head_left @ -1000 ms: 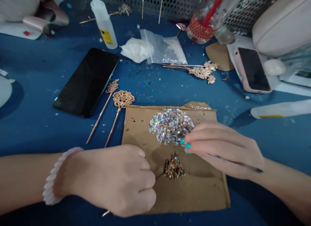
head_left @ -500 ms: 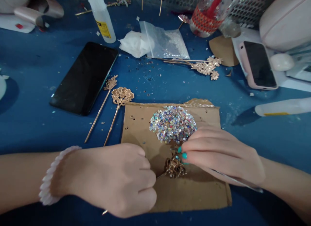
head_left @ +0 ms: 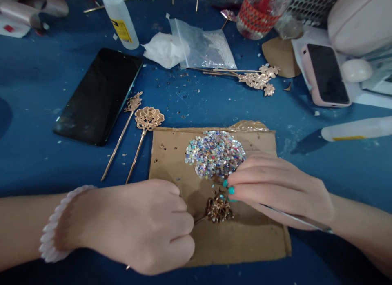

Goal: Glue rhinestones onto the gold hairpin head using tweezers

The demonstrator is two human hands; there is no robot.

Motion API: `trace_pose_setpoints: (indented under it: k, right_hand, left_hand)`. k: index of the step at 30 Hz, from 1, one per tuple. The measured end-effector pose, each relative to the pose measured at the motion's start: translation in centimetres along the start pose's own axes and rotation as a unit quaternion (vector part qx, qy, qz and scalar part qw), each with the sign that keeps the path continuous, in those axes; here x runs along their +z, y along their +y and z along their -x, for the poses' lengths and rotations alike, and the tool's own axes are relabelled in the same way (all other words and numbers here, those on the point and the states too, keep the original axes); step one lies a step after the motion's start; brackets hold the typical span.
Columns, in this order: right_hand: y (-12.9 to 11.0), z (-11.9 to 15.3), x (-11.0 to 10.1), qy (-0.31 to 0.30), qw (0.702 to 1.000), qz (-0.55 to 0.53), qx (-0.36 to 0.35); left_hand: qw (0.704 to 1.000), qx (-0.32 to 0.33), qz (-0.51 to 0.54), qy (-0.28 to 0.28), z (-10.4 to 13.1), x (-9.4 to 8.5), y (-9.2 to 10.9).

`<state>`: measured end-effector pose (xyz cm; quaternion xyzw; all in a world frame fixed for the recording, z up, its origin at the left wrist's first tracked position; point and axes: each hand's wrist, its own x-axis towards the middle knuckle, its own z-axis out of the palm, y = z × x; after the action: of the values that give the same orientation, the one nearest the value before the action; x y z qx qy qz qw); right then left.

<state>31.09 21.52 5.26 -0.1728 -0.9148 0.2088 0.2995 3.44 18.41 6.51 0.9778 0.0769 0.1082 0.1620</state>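
My left hand (head_left: 147, 225) is closed round the stick of a gold flower hairpin, whose flower head (head_left: 219, 208) lies over the brown cardboard (head_left: 239, 244). Between the fingertips of my right hand (head_left: 275, 187) are thin metal tweezers (head_left: 294, 215), their tip just above the flower. A small shiny stone shows at the top of the flower. Behind it on the cardboard is a pile of colourful glittering stones (head_left: 214, 154), beside my right fingers.
Two gold hairpins (head_left: 149, 118) lie left of the cardboard, near a black tablet (head_left: 98, 97). Farther back are a bottle (head_left: 119, 21), a plastic bag (head_left: 205, 46), more hairpins (head_left: 255, 79) and a red-banded jar (head_left: 254, 17). On the right are a pink phone (head_left: 327, 76) and another bottle (head_left: 358, 130).
The view has shifted slightly, so the table items sit a little farther left and higher. My hands keep nearly the same pose, with the tweezers' rear end slightly higher.
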Motion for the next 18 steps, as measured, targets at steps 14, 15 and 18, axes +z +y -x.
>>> trace_pose_setpoints:
  k: [14,15,18]
  right_hand:
    - [-0.9,-0.6,-1.0,-0.052,0.997,-0.016,0.057]
    - [-0.9,-0.7,-1.0,-0.051,0.997,-0.021,0.056]
    - [-0.8,-0.7,-0.9,-0.057,0.996,-0.033,0.063]
  left_hand:
    - [1.000,0.001,0.007,0.006,0.1,0.2,-0.2]
    - [1.000,0.006,0.012,0.010,0.1,0.1,-0.2]
    - [1.000,0.004,0.015,0.012,0.1,-0.1,-0.1]
